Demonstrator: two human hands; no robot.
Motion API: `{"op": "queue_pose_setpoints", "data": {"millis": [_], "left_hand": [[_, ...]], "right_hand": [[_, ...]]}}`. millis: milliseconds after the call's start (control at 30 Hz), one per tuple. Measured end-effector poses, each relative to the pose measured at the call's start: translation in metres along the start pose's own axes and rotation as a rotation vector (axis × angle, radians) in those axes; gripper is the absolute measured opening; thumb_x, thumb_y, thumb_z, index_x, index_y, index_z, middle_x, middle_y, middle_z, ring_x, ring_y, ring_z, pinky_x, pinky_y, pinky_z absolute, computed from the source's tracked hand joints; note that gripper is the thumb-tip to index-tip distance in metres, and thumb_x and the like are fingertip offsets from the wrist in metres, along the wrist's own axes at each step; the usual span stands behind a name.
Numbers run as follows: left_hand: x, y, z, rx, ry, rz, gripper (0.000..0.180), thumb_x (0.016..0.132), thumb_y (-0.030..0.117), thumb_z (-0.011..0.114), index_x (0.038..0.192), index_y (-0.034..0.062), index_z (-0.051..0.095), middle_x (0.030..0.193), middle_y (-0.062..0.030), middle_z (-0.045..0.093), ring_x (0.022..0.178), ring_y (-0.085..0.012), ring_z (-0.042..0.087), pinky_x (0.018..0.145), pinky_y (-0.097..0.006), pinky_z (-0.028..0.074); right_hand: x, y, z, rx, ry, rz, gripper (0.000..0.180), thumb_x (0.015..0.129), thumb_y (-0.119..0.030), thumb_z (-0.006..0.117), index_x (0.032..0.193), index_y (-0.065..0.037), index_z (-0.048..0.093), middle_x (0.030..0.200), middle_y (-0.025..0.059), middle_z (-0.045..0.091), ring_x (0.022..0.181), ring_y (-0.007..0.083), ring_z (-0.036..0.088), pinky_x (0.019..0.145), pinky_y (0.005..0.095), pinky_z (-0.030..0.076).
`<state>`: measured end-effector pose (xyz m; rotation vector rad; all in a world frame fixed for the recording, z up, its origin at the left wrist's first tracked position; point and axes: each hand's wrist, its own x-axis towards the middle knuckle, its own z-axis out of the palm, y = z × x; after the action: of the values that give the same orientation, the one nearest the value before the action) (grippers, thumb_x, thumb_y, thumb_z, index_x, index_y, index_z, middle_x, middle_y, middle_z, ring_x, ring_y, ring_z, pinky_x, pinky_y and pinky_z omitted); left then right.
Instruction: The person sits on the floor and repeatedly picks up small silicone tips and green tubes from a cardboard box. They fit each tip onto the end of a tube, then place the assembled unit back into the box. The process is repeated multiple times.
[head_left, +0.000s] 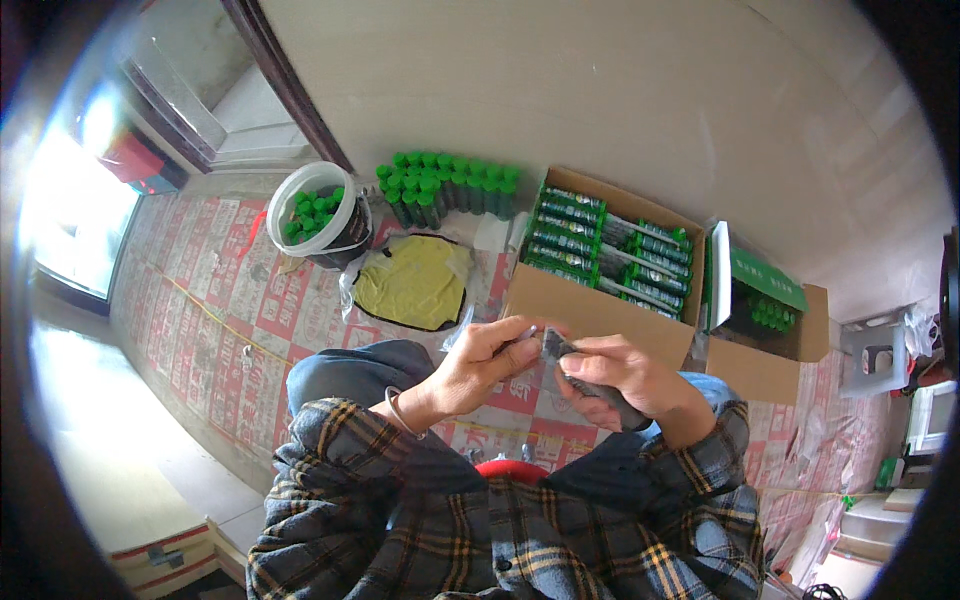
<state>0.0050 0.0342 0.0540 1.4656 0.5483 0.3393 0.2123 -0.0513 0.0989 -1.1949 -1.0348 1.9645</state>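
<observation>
In front of my chest, my two hands meet fingertip to fingertip. My right hand (625,372) is wrapped round a dark grey elongated thing (603,393), whose lighter grey end (552,348) points toward the left hand; its exact kind is not clear. My left hand (482,362) is closed in a pinch right at that end. A tiny pale tip shows by its fingers, too small to name. Just beyond the hands stands an open cardboard box (590,315) with rows of green-labelled cartridges (566,228) and pale slender nozzles (645,258) lying across them.
Against the wall stand several dark tubes with green caps (445,180). Left of them is a white-rimmed bucket (287,190) holding more. A yellow cloth piece (412,285) lies on the red-and-white floor covering (235,335). To the right are a second carton (815,322) and a clear bin (868,362).
</observation>
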Motion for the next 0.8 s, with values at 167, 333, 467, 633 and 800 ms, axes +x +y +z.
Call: {"op": "queue_pose_setpoints", "data": {"millis": [167, 333, 467, 633, 800], "left_hand": [[0.001, 0.005, 0.001, -0.077, -0.126, 0.138, 0.043, 0.099, 0.024, 0.049, 0.134, -0.0002, 0.048, 0.103, -0.0109, 0.063, 0.088, -0.0148, 0.058, 0.083, -0.03, 0.047], [0.006, -0.005, 0.008, -0.04, -0.156, 0.289, 0.047, 0.099, 0.026, 0.048, 0.135, -0.0033, 0.045, 0.117, -0.0163, 0.062, 0.1, -0.0202, 0.062, 0.09, -0.033, 0.047], [0.006, -0.011, 0.009, 0.146, -0.072, 0.343, 0.043, 0.1, 0.023, 0.047, 0.133, -0.0038, 0.046, 0.11, -0.017, 0.065, 0.098, -0.0225, 0.064, 0.087, -0.035, 0.049], [0.007, -0.015, 0.007, 0.278, -0.049, 0.403, 0.038, 0.098, 0.021, 0.05, 0.127, -0.0038, 0.048, 0.091, -0.0177, 0.066, 0.086, -0.0338, 0.066, 0.077, -0.038, 0.05], [0.004, -0.016, 0.003, 0.446, -0.057, 0.389, 0.034, 0.097, 0.019, 0.051, 0.119, -0.0055, 0.047, 0.077, -0.0215, 0.059, 0.073, -0.0428, 0.059, 0.065, -0.043, 0.047]], "right_hand": [[0.005, 0.009, -0.002, -0.073, -0.047, -0.018, 0.033, 0.101, -0.031, 0.045, 0.092, -0.002, 0.055, 0.062, 0.0006, 0.048, 0.048, 0.0067, 0.044, 0.043, 0.0226, 0.036], [0.01, 0.023, -0.005, -0.036, -0.012, -0.062, 0.039, 0.102, -0.023, 0.044, 0.135, -0.002, 0.045, 0.065, 0.0008, 0.049, 0.047, 0.0068, 0.045, 0.04, 0.0227, 0.038], [0.014, 0.031, -0.008, -0.013, -0.083, -0.13, 0.051, 0.102, -0.021, 0.045, 0.148, -0.006, 0.029, 0.067, 0.0008, 0.049, 0.047, 0.0069, 0.045, 0.04, 0.0225, 0.038], [0.012, 0.031, -0.009, 0.036, -0.11, -0.087, 0.054, 0.102, -0.024, 0.046, 0.149, -0.006, 0.027, 0.071, 0.0007, 0.05, 0.047, 0.0069, 0.044, 0.04, 0.0226, 0.038], [0.007, 0.021, -0.004, -0.05, -0.074, -0.042, 0.033, 0.101, -0.032, 0.049, 0.116, -0.003, 0.054, 0.063, -0.0006, 0.048, 0.046, 0.0061, 0.042, 0.039, 0.0233, 0.035]]}}
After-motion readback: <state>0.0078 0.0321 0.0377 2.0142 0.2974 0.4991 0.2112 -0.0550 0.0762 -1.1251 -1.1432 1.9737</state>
